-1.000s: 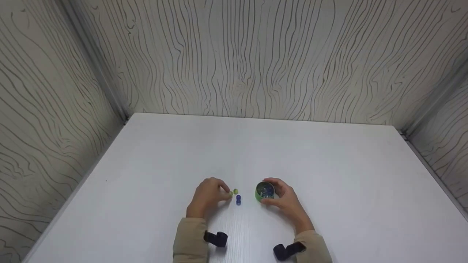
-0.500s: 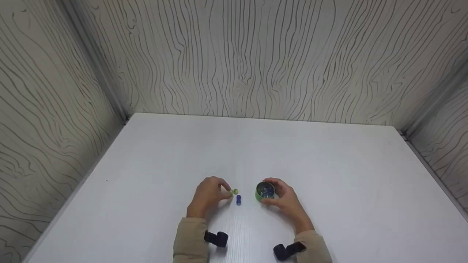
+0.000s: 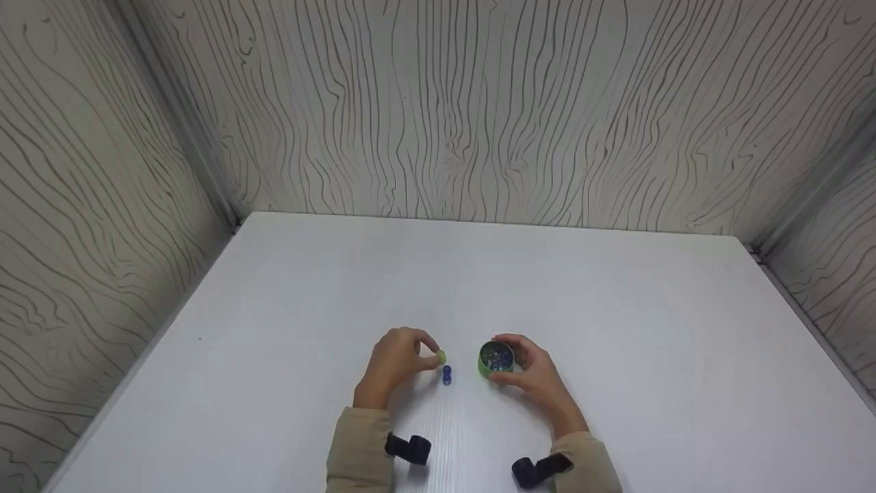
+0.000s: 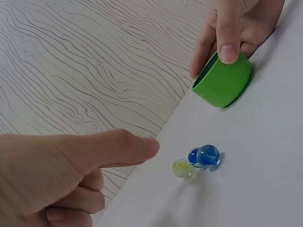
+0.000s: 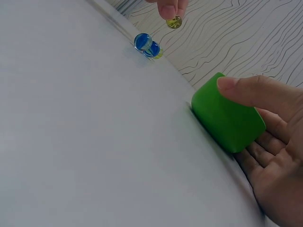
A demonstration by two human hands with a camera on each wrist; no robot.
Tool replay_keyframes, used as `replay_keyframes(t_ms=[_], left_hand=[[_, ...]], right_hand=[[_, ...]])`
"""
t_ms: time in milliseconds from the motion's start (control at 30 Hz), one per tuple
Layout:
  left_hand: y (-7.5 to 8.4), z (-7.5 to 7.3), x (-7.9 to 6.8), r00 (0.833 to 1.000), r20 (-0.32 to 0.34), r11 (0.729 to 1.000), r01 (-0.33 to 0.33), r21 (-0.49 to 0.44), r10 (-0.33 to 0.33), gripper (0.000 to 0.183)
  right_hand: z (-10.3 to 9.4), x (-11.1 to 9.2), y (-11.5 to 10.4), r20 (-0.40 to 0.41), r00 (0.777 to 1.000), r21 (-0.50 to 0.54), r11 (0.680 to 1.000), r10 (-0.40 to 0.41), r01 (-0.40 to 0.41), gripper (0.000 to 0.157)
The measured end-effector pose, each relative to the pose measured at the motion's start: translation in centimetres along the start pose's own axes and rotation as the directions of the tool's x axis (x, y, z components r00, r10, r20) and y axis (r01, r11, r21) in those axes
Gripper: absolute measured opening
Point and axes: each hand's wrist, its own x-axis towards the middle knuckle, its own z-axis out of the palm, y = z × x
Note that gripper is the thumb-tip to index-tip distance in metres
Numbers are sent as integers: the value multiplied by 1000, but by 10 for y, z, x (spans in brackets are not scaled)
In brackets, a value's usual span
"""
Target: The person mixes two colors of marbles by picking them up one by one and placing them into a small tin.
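My left hand (image 3: 395, 356) pinches a yellow-green glass marble (image 5: 174, 22) between thumb and fingertips, just above the table. In the left wrist view the thumb hides that marble. Beneath the fingertips another pale yellow-green marble (image 4: 182, 168) lies on the table, close beside two blue marbles (image 4: 209, 155). To the right stands a small round green tin (image 4: 222, 84), open at the top, with several blue and clear marbles (image 3: 497, 357) inside. My right hand (image 3: 535, 370) grips the tin from its right side, thumb on the near wall and fingers behind.
The white table (image 3: 616, 308) stretches out on all sides of the hands. Wood-grain patterned panels (image 3: 438, 116) rise behind it and on both sides. Dark wrist cameras (image 3: 414, 449) stick out from the tan sleeves (image 3: 359, 448).
My left hand has lifted the yellow-green marble off the table and shifted slightly right and away from the person. The right hand and the tin have stayed in place.
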Motion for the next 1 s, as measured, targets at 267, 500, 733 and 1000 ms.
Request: replay_keyframes(t_ms=[267,500,733,1000], left_hand=[[7,1,0,999,-38,1000,-25,-7,25,16],[18,5,0,998,-57,1000,-24,-8,24,15],[25,13,2,996,-57,998,-63,-2,63,16],[29,14,2,989,-87,993,-117,28,119,16]], right_hand=[[1,1,0,1,1000,-2,1000,1,-1,64],[1,0,-1,-1,1000,-10,1000,-2,2,63],[0,-1,-2,-5,1000,-12,1000,-9,9,61],[0,-2,0,-4,1000,-26,999,-24,23,62]])
